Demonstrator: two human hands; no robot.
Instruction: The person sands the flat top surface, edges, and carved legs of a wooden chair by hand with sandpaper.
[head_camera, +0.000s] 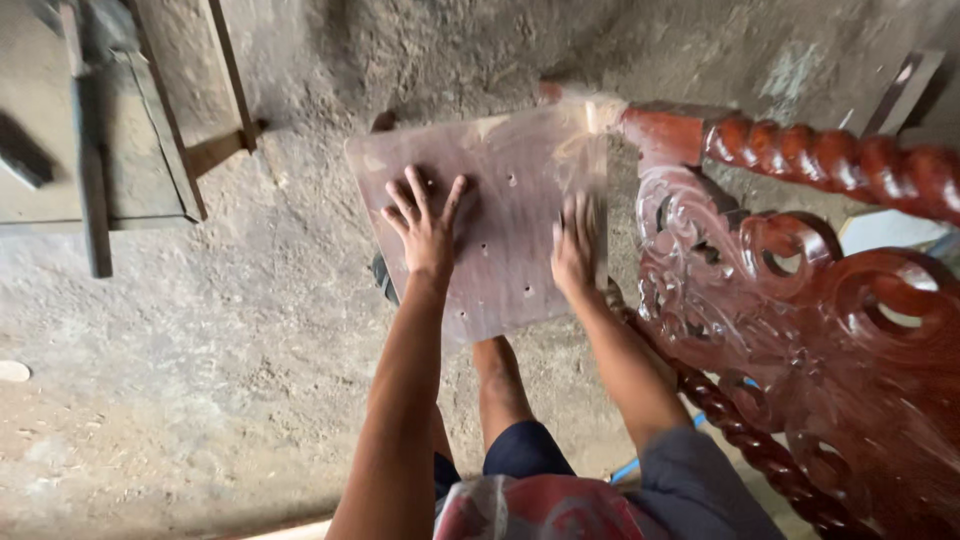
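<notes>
A person stands over one flat wooden board (500, 215) and looks down at it. The board is reddish brown with a few small holes in it; I can count about six. It sits just left of one big carved piece of furniture (800, 300), and the two look like they touch along the board's right edge.

Two bare hands are on the board. The left hand (425, 225) lies flat on the left part, with all five fingers spread wide open. It grips nothing; it just presses down. The right hand (577, 245) is on the right edge of the board. It looks blurry, so I cannot tell if it has anything under it or how its fingers sit.

The carved piece is shiny dark red, with curly swirls cut through it and two twisted posts (850, 165), one at the top and one lower down.

One grey wooden bench (100, 130) stands well apart, at the top left. Everything sits on a dusty grey floor (200, 380)
</notes>
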